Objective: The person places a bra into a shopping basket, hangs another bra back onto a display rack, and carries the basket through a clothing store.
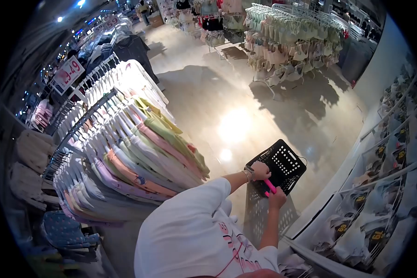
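Observation:
A black basket with square holes [285, 164] is in front of me, low over the pale floor, and a bright pink handle [270, 186] runs across its near side. My left hand [261, 171], with a band on the wrist, is closed at the upper end of the pink handle. Around the lower end, my right hand [277, 198] is closed too. The inside of the basket looks dark, and no contents can be made out.
A long rack of hanging shirts [139, 143] stands on the left, with a price sign [69, 75] behind it. Underwear racks [292, 41] stand at the back right. Shelves of bras [370, 208] line the right wall. Shiny floor [199, 111] runs between them.

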`<state>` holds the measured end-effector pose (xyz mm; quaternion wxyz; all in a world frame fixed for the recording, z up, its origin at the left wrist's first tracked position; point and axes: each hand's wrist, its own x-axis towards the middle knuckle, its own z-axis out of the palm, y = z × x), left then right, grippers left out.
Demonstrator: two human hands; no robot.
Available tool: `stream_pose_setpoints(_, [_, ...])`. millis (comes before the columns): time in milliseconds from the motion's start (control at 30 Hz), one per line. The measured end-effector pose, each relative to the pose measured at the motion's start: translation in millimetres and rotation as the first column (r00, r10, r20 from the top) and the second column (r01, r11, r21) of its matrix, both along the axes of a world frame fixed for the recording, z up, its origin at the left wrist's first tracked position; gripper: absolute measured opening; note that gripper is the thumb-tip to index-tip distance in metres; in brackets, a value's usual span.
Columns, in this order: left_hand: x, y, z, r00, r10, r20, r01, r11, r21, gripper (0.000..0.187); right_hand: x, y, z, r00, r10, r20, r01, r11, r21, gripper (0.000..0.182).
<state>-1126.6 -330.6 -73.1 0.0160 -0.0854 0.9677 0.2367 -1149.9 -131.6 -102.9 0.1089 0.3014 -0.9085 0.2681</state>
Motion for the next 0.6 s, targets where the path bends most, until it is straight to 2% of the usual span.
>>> stream_pose_setpoints(100, [-44, -8, 2, 0.999, -0.003, -0.042, 0.006, 0.998, 0.059, 0.042, -49, -8, -2, 1.000, -0.015, -0.006, 0.015, 1.000, 0.006, 0.021])
stream_pose_setpoints(200, [-92, -16, 0, 0.998, 0.000, -0.070, 0.000, 1.000, 0.006, 0.042, -90, -16, -3, 0.999, -0.031, -0.019, 0.032, 0.999, 0.019, 0.020])
stream_pose_setpoints(267, [-125, -26, 3, 0.998, -0.018, -0.058, 0.021, 0.999, 0.035, 0.041, -125, -22, 1, 1.000, -0.027, 0.012, 0.027, 1.000, 0.014, 0.020])
stream_pose_setpoints(300, [-140, -27, 7, 0.998, -0.023, -0.060, 0.026, 0.999, 0.041, 0.042, -143, -25, -3, 0.999, -0.047, -0.002, 0.047, 0.998, 0.048, 0.022])
stream_pose_setpoints(400, [-190, -39, 8, 0.999, -0.037, -0.023, 0.039, 0.995, 0.091, 0.044, -194, -37, -9, 0.996, -0.046, -0.071, 0.047, 0.999, 0.013, 0.022])
stream_pose_setpoints(500, [-238, -46, 11, 0.997, -0.078, -0.017, 0.080, 0.993, 0.088, 0.046, -241, -45, -4, 0.999, -0.035, -0.002, 0.035, 0.999, -0.008, 0.022])
stream_pose_setpoints(600, [-294, -59, 11, 0.995, -0.096, 0.012, 0.095, 0.992, 0.078, 0.048, -298, -51, -16, 0.994, -0.025, -0.103, 0.027, 0.999, 0.024, 0.025])
